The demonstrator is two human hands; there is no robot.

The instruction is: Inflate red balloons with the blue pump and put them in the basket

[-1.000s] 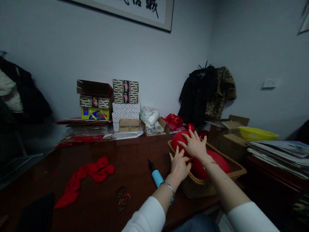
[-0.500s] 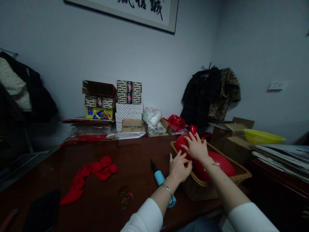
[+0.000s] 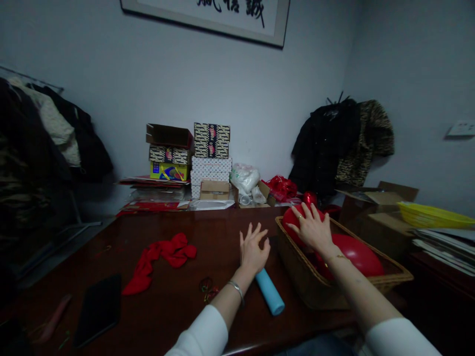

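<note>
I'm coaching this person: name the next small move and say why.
Probably lift the spread right hand off the far balloon: that balloon already sits in the basket, and the left hand hovers outside, over the table.

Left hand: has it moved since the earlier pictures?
Yes. Judged against the wicker basket, the left hand has moved left: it overlapped the basket's rim earlier and now appears wholly to its left.

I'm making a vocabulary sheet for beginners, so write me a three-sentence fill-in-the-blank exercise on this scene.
1. The right hand is spread over a red ____.
2. The hand pump on the table is light ____.
3. In the picture, the wicker basket stands to the pump's ____.

Missing words: balloon; blue; right.
</note>
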